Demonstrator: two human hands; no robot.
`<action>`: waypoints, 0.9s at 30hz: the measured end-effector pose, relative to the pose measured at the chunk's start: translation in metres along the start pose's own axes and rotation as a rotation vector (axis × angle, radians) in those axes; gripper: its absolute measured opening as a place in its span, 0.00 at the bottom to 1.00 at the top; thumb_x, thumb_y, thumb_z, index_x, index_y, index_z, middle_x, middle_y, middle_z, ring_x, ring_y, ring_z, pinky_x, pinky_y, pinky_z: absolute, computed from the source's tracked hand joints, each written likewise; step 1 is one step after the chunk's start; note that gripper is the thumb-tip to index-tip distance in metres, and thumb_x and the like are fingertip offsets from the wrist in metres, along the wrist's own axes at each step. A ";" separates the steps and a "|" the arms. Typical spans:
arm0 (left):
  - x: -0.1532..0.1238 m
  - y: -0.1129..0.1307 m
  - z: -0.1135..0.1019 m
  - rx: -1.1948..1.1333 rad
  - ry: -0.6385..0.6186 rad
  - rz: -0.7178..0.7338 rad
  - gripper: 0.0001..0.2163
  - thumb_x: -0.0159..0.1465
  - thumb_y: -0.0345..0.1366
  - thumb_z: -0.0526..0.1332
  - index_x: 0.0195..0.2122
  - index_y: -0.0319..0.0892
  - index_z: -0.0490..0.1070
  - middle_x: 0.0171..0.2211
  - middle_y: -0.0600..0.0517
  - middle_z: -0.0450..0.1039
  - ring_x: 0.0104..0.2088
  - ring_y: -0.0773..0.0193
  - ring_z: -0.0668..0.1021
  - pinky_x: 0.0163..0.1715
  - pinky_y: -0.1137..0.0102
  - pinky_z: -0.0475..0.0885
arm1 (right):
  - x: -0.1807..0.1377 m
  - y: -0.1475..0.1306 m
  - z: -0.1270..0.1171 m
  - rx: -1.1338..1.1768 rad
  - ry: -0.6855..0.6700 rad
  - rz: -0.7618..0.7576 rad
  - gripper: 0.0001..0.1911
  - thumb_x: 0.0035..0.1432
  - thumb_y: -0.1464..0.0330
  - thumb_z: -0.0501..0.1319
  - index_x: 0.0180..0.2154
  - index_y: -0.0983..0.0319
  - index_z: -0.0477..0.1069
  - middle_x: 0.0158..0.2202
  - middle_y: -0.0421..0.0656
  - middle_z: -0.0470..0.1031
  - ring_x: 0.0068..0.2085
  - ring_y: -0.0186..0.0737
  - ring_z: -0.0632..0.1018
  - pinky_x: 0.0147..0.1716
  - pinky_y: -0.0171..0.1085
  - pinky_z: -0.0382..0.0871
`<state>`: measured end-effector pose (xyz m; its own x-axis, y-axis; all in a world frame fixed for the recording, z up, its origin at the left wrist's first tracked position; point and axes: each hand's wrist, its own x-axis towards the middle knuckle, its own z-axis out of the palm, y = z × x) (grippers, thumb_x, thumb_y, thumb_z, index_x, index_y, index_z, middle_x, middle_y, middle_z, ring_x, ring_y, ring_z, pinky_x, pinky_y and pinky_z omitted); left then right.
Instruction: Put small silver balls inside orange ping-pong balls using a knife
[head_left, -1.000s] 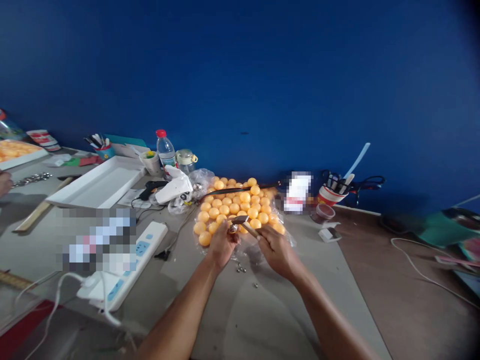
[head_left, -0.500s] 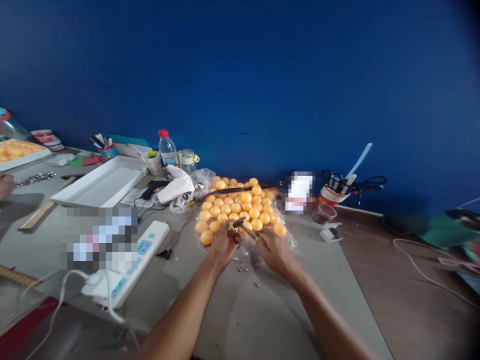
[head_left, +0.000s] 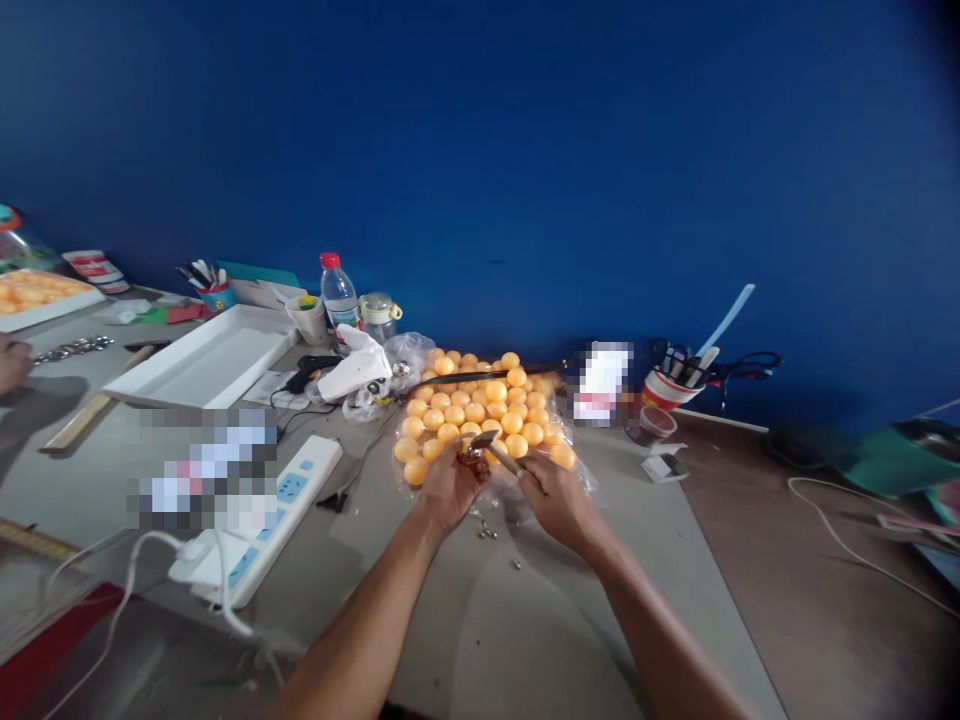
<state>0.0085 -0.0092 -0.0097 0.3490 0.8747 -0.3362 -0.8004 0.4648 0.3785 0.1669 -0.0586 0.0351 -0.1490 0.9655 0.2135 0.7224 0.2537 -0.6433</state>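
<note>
My left hand (head_left: 448, 488) is closed around a small shiny metal piece (head_left: 470, 456), held just in front of a clear bag of orange balls (head_left: 480, 405). My right hand (head_left: 556, 495) grips the wooden handle of a small metal-bladed tool (head_left: 495, 452), whose tip rests on that piece. A few small metal bits (head_left: 487, 531) lie on the grey table (head_left: 525, 620) below my hands.
A white power strip (head_left: 259, 520) with its cable lies to the left, with a white tray (head_left: 202, 360), a glue gun (head_left: 349, 375), a water bottle (head_left: 337, 295) and a jar (head_left: 379, 315) behind it. A cup of tools (head_left: 667, 385) stands at right. Another person's hand (head_left: 11, 360) shows at the far left edge.
Both hands have stayed together with the tool on the small piece; the blade has shifted slightly against it. The view has drifted a little to the left.
</note>
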 end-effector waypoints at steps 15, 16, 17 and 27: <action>0.001 0.000 -0.006 0.098 0.036 0.014 0.11 0.62 0.42 0.63 0.35 0.39 0.67 0.23 0.53 0.69 0.18 0.71 0.66 0.22 0.73 0.62 | -0.001 -0.005 -0.001 0.062 -0.022 0.034 0.13 0.59 0.70 0.49 0.22 0.59 0.58 0.24 0.40 0.66 0.30 0.37 0.69 0.29 0.35 0.59; 0.001 0.000 -0.006 0.106 0.032 0.025 0.11 0.61 0.42 0.63 0.34 0.39 0.67 0.24 0.53 0.70 0.18 0.71 0.66 0.22 0.73 0.63 | -0.002 -0.005 -0.002 0.080 -0.017 0.044 0.13 0.60 0.69 0.49 0.22 0.59 0.58 0.24 0.40 0.66 0.29 0.37 0.69 0.29 0.35 0.59; 0.000 0.000 -0.005 0.115 0.030 0.033 0.11 0.62 0.43 0.63 0.34 0.39 0.67 0.25 0.52 0.71 0.18 0.72 0.66 0.23 0.73 0.63 | -0.002 -0.004 -0.002 0.084 -0.009 0.049 0.13 0.60 0.69 0.49 0.23 0.59 0.58 0.24 0.40 0.66 0.30 0.37 0.69 0.29 0.34 0.59; -0.002 -0.001 0.000 0.130 0.078 0.032 0.14 0.64 0.46 0.59 0.32 0.40 0.66 0.24 0.53 0.69 0.16 0.72 0.63 0.18 0.74 0.58 | 0.004 0.014 0.007 -0.015 -0.034 0.043 0.12 0.58 0.70 0.49 0.23 0.60 0.61 0.26 0.43 0.70 0.30 0.38 0.71 0.29 0.36 0.61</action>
<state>0.0091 -0.0115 -0.0091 0.2811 0.8786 -0.3861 -0.7392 0.4548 0.4967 0.1712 -0.0512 0.0218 -0.1401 0.9770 0.1610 0.7389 0.2114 -0.6398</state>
